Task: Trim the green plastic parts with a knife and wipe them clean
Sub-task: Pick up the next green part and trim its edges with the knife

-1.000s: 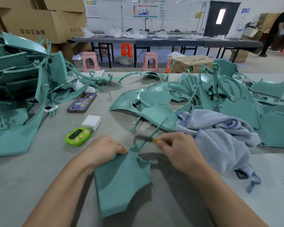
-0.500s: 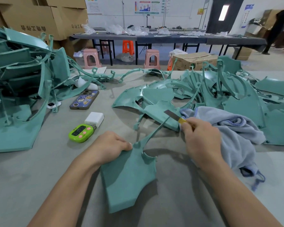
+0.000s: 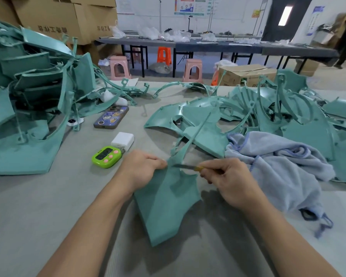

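**Knife at the neck of a green part, hand bracing it**

Head view. A flat teal-green plastic part (image 3: 166, 206) lay on the grey table (image 3: 38, 206), midway along its near edge, with its thin curved arm running up and away toward the far side. The left hand (image 3: 142, 168) gripped the part's upper left edge, fingers curled over it and knuckles up. This was probably to pin the piece flat so it would not slide or twist under the cut.

The right hand (image 3: 230, 180) had its fingers closed round the handle of a slim grey-bladed knife with a yellow collar (image 3: 185, 166). It held the knife low and nearly level, so the blade tip met the part just beside the left fingertips, where the wide body narrows into the arm. That looked like a trimming stroke on an edge, not yet a wipe. With the blade this close to the fingers, a slip was the plain risk.

A crumpled pale blue cloth (image 3: 284, 162) sat just to the right, within easy reach for wiping. Heaps of similar green parts filled the table's left edge (image 3: 28, 96) and far right side (image 3: 288, 116). A lime-green timer (image 3: 106, 156) stood left of the hands.
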Demonstrator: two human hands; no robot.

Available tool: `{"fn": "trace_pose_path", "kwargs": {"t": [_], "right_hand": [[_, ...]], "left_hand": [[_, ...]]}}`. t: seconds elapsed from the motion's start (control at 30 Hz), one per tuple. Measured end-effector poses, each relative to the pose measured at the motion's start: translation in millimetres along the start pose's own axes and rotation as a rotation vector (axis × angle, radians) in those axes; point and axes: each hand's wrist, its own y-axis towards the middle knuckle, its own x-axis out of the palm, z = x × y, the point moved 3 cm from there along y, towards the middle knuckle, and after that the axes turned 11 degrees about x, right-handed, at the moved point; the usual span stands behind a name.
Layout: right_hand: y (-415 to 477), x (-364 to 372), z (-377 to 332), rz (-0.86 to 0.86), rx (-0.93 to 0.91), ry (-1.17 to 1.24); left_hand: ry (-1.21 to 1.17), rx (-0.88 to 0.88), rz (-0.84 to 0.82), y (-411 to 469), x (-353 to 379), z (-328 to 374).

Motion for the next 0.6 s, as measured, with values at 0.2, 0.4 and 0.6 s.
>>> {"fn": "trace_pose_path", "kwargs": {"t": [0.2,0.4,0.6], "right_hand": [[-1.6,-13.4,-1.2,-0.194,-0.004,-0.083],[-1.1,-12.5,-1.3,-0.081,-0.029,-0.033],[-4.3,-11.5,-2.5,-0.168,-0.021,-0.13]], "left_hand": [[0.034,0.026,-0.049,-1.0,-5.0,0.8],[0.14,0.081,-0.074,-0.2,-2.8,1.6],[0.109,0.062,-0.067,2.1,-7.1,-3.9]]}}
